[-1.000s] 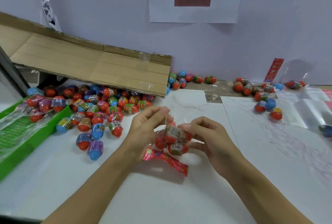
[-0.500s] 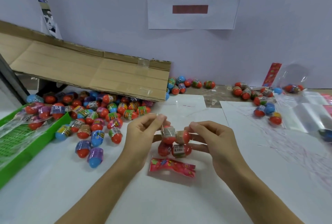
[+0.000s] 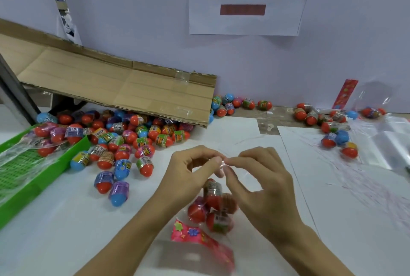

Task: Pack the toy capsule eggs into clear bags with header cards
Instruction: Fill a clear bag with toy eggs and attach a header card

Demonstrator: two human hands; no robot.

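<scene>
Nearest, at 6 o'clock: pink header card [image 3: 200, 239] with flower print, lying blurred at the low end of the clear bag [image 3: 213, 204]; whether it rests on the white table [image 3: 66, 231] cannot be told.

Just beyond, toward 12 o'clock from the card: four toy capsule eggs inside the bag [image 3: 214, 207], red ends showing, bunched together and touching one another. They hang below the hands.

Above the eggs: left hand [image 3: 188, 178] and right hand [image 3: 259, 185] meet fingertip to fingertip. Each pinches the bag's clear film between thumb and forefinger at the top; the other fingers are curled loosely. The two pinch points touch or nearly touch.

At 9 to 10 o'clock from the hands: a loose pile of capsule eggs [image 3: 124, 142] on the table, red, blue, purple and green, spreading under a slanted cardboard sheet [image 3: 124, 85]. Farther toward 9 o'clock: green tray [image 3: 44, 178] holding bagged eggs and crumpled film.

At 2 o'clock: a smaller scatter of eggs [image 3: 335, 134] beside a stack of clear bags [image 3: 386, 142].

Farthest, at 12 o'clock: a few eggs [image 3: 235, 104] along the foot of the wall, and a paper sign [image 3: 244, 1] on the wall with two printed characters and a red-brown bar.
</scene>
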